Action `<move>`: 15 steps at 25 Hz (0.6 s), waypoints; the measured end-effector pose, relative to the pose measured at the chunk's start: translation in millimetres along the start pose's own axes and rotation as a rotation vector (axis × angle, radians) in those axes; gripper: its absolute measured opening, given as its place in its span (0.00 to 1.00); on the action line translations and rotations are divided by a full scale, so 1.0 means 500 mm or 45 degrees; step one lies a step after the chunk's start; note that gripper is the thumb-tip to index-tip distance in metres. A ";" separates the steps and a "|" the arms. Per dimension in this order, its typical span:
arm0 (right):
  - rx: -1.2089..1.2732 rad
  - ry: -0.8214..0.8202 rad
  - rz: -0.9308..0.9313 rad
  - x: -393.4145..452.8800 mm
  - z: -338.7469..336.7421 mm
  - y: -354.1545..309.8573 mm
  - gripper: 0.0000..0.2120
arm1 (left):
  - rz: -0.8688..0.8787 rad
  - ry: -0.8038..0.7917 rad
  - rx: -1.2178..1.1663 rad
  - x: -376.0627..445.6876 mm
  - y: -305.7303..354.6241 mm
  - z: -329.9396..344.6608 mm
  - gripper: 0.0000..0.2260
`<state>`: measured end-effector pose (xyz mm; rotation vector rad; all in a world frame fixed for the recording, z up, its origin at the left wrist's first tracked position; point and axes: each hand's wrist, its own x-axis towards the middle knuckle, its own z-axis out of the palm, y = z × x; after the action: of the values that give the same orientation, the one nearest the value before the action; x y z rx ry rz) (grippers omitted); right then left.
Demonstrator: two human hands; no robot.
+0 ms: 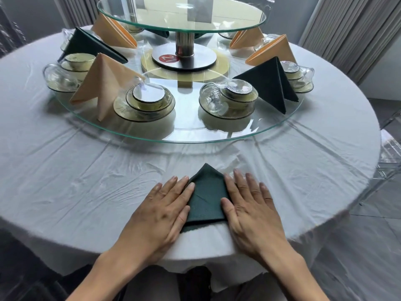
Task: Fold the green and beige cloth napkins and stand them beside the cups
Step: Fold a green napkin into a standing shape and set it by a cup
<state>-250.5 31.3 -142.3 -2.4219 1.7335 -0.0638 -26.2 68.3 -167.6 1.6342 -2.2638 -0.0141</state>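
A dark green napkin [206, 198] lies flat on the white tablecloth near the table's front edge, folded to a point that faces away from me. My left hand [160, 213] presses flat on its left side with straight fingers. My right hand [249, 207] presses flat on its right side in the same way. On the glass turntable [188, 135] a beige napkin [104, 81] stands folded beside a stacked cup set [145, 101]. A green napkin [271, 83] stands beside another cup set [232, 98].
More standing beige and green napkins and cup sets ring the back of the turntable. A smaller glass tier [182, 20] on a metal post [184, 44] rises at its centre. A clear chair [390, 153] stands at the right. Curtains hang behind.
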 end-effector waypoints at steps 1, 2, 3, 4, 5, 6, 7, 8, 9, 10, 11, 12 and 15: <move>-0.013 -0.028 0.038 -0.007 -0.007 0.018 0.33 | -0.014 -0.011 -0.040 0.001 0.001 -0.001 0.25; -0.023 -0.062 0.066 -0.014 -0.015 0.029 0.35 | -0.032 -0.006 -0.108 0.000 0.003 -0.003 0.25; -0.034 -0.093 0.086 -0.020 -0.015 0.033 0.36 | -0.059 0.007 -0.172 0.002 0.005 -0.009 0.24; -0.038 -0.098 0.094 -0.026 -0.017 0.034 0.34 | -0.098 0.021 -0.206 0.005 0.008 -0.017 0.24; -0.030 -0.099 0.101 -0.031 -0.016 0.034 0.32 | -0.160 0.007 -0.212 0.014 0.015 -0.031 0.26; -0.026 -0.101 0.102 -0.034 -0.016 0.033 0.31 | -0.241 -0.035 -0.214 0.025 0.021 -0.046 0.28; -0.034 -0.093 0.093 -0.033 -0.014 0.032 0.31 | -0.337 -0.112 -0.248 0.042 0.026 -0.060 0.28; -0.045 -0.075 0.091 -0.033 -0.014 0.031 0.31 | -0.435 -0.171 -0.320 0.060 0.028 -0.071 0.26; -0.045 -0.057 0.104 -0.032 -0.015 0.029 0.31 | -0.518 -0.223 -0.433 0.080 0.024 -0.077 0.19; -0.054 -0.041 0.110 -0.031 -0.014 0.030 0.32 | -0.578 -0.277 -0.570 0.097 0.016 -0.083 0.12; -0.078 -0.025 0.101 -0.030 -0.010 0.032 0.33 | -0.605 -0.315 -0.680 0.110 0.008 -0.088 0.08; -0.085 0.009 0.083 -0.028 -0.005 0.036 0.36 | -0.603 -0.335 -0.796 0.117 -0.001 -0.088 0.07; 0.132 0.328 -0.036 -0.030 -0.015 0.042 0.33 | -0.477 -0.317 -1.147 0.116 0.007 -0.098 0.03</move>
<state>-275.8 38.1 -137.1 -2.4513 1.7452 -0.4772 -31.6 25.6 -105.1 1.5157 -1.6276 -1.1890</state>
